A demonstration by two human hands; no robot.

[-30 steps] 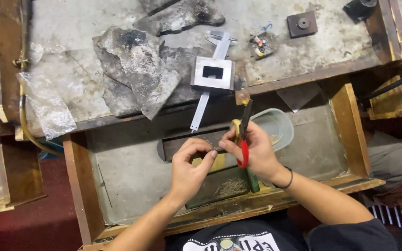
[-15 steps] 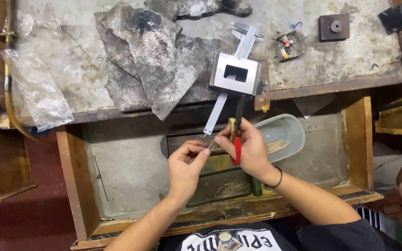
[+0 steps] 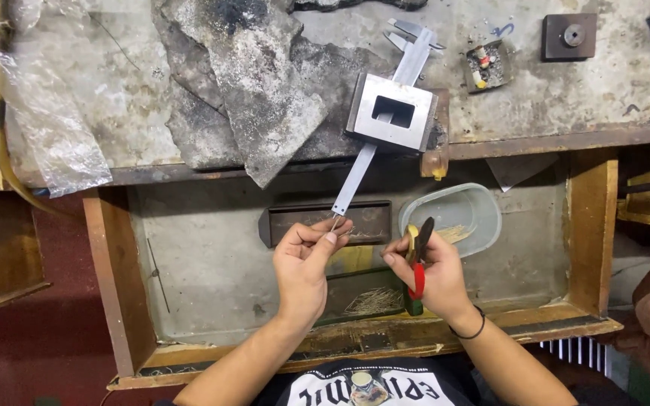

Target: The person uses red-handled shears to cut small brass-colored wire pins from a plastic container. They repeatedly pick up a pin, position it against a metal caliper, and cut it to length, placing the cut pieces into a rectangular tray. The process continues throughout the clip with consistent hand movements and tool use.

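Left hand pinches thin wire under the steel block; right hand grips red-handled pliers beside a clear plastic tub.

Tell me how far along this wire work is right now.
Done, by the look of it: cut wire bits lie in the dark tray and the clear plastic tub. In hand: the left hand pinches a thin wire under the metal strip; the right hand holds red-handled pliers. How much remains cannot be seen.

We see bare forearms, no sleeves reaching them. Our right hand has a thin black band at the wrist; our left hand wears nothing. Below, a black shirt with white lettering and a small round graphic.
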